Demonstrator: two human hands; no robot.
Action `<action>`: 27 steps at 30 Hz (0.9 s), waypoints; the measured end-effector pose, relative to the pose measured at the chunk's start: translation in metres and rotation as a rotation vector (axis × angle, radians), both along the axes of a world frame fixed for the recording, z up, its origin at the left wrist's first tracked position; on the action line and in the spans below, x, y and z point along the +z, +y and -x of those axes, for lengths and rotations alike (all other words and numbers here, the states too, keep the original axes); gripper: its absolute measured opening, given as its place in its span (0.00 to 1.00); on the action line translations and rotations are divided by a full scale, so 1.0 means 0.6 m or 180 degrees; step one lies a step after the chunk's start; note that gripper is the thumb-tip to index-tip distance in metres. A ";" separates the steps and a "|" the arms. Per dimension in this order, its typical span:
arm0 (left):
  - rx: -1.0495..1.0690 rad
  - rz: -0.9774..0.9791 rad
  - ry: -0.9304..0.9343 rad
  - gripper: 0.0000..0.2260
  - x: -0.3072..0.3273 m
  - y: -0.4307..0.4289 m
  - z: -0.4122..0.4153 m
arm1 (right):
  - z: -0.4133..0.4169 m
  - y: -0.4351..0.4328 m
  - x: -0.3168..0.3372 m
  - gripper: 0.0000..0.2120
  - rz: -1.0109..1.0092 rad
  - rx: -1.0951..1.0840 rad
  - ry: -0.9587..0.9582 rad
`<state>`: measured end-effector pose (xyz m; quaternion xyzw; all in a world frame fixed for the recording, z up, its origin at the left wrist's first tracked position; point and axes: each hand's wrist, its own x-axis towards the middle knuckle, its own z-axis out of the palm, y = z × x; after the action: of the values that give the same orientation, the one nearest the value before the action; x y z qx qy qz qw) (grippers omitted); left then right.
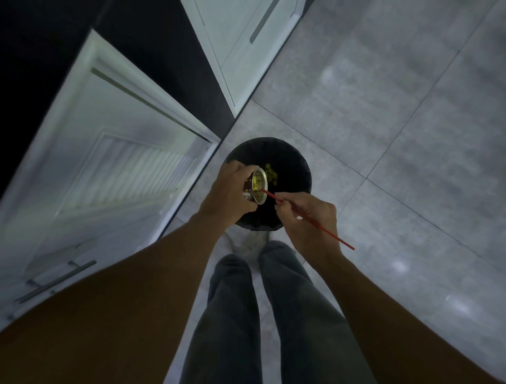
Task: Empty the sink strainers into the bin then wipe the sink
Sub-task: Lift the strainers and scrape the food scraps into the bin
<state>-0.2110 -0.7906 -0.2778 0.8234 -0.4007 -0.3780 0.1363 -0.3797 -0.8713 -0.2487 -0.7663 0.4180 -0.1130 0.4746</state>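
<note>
The person is standing over a round black bin lined with a dark bag (290,156), which is sitting on the grey tiled floor (383,109) close to the corner of the white cabinet doors (115,142). The left hand (230,192) is holding a small perforated metal cup-shaped sink strainer (257,186) above the bin's opening, tipping it on its side so its mouth is facing right; the fingers are wrapping around the strainer's wall and clamping it firmly. A few yellow scraps (64,0) are clinging inside the strainer, and more small yellow pieces (271,174) are lying down in the bin just beyond its rim. The right hand (309,216) is pinching a thin red stick (320,227) like a pen, fingers closed tight on it, with the tip reaching into the strainer's mouth and the long end pointing back down to the right. Both bare forearms are stretching forward from the bottom of the view, and the person's legs in grey trousers (235,315) are showing below, feet right beside the bin. A long metal bar handle (57,279) is showing on the nearest cabinet door at lower left.
</note>
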 end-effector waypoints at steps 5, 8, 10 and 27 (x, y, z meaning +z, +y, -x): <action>-0.0004 -0.0014 -0.0096 0.36 -0.005 0.002 0.005 | 0.004 0.011 0.014 0.13 -0.0092 -0.0336 0.0128; -0.0018 -0.0001 -0.0090 0.36 -0.007 0.005 0.004 | 0.009 0.011 0.011 0.08 0.0035 -0.0233 -0.0041; -0.0035 -0.0002 -0.0090 0.36 -0.007 0.005 0.002 | 0.005 0.013 0.005 0.07 -0.0066 -0.0067 -0.0044; 0.0008 -0.0010 -0.0073 0.37 -0.013 0.002 -0.004 | 0.002 0.015 0.005 0.07 -0.0087 -0.0027 -0.0132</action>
<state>-0.2085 -0.7896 -0.2857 0.8284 -0.4005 -0.3690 0.1309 -0.3808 -0.8624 -0.2460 -0.7555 0.4128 -0.1252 0.4931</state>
